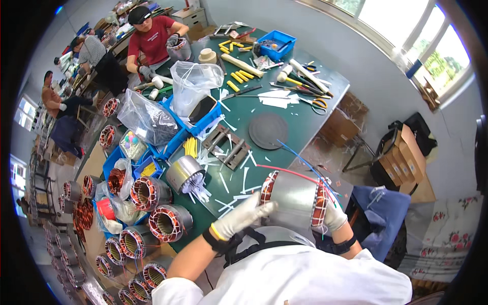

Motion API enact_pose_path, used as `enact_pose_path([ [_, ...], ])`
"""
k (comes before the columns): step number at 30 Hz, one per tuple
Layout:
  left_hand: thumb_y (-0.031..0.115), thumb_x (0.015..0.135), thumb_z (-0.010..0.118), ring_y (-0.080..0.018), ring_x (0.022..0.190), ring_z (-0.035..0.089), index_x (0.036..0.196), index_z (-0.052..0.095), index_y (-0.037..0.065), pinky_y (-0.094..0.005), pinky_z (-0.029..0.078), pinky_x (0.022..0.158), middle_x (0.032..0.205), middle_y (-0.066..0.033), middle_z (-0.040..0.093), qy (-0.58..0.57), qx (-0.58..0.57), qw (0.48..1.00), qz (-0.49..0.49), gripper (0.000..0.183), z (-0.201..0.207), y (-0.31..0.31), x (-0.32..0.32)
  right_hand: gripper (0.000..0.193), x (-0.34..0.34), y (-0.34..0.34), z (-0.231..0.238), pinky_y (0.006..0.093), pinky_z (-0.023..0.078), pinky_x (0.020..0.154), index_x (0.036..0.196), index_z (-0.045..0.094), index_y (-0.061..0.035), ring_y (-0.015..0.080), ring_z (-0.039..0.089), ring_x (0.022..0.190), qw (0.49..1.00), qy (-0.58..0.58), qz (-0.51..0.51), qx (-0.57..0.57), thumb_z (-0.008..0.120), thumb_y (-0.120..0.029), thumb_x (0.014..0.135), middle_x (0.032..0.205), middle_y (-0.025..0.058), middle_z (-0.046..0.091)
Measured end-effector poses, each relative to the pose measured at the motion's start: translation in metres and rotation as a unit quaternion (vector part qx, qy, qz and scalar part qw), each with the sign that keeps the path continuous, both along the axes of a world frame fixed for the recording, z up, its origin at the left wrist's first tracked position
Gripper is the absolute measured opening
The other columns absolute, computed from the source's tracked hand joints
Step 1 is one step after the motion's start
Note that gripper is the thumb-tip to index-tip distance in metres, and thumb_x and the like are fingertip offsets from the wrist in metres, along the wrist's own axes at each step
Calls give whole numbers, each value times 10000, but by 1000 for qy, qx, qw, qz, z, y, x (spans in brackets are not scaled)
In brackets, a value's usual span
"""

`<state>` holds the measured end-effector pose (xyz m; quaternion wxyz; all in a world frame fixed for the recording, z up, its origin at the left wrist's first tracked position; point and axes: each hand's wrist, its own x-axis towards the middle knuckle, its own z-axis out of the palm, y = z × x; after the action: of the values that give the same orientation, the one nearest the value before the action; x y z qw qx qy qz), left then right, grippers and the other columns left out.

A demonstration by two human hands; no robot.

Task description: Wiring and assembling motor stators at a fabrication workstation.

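Observation:
A large motor stator [291, 203], a smooth silver cylinder with copper windings laced in white at both ends, lies on its side in front of my body at the table's near edge. My left hand [246, 217], in a white glove, presses on its left end with the fingers against the windings. At the right end my gloved right hand [334, 217] holds the rim, its fingers partly hidden behind the windings. Red lead wires [292, 172] and blue lead wires [305, 160] rise from the stator's right end and reach over it.
On the green table [231, 175] lie a metal fixture [226, 146], a dark round disc [268, 130], white paper strips, blue bins [175, 137] and a bare stator core [185, 174]. Wound stators [170, 222] crowd the left. Scissors [319, 103] and mallets lie farther back. A co-worker [152, 40] handles another stator.

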<state>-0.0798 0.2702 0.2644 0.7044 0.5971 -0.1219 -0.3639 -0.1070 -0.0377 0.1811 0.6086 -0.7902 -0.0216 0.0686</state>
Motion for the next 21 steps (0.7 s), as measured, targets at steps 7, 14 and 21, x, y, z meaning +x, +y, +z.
enact_pose_path([
  [7, 661, 961, 383, -196, 1353, 343, 1486, 262, -51, -354, 257, 1142, 1466, -138, 379, 14, 16, 999, 45, 893, -35, -12, 144, 302, 192, 11, 17, 310, 538, 805, 1147, 632, 4, 163, 659, 886, 948, 190, -41, 251, 651, -44, 849, 1011, 79, 706],
  [14, 765, 908, 294, -236, 1446, 232, 1508, 168, -67, -313, 159, 1183, 1557, -188, 265, 101, 59, 971, 206, 1033, -177, -47, 244, 334, 344, 11, -29, 323, 529, 779, 1094, 644, 42, 226, 700, 861, 988, 109, 17, -111, 685, -80, 786, 934, 162, 726],
  [21, 727, 915, 382, -288, 1386, 359, 1435, 324, -94, -335, 257, 1139, 1452, -242, 420, 124, 119, 943, 286, 974, -210, -58, 304, 331, 401, 13, -74, 337, 524, 790, 1103, 639, 26, 280, 697, 869, 979, 119, 35, -163, 680, -102, 801, 957, 178, 715],
])
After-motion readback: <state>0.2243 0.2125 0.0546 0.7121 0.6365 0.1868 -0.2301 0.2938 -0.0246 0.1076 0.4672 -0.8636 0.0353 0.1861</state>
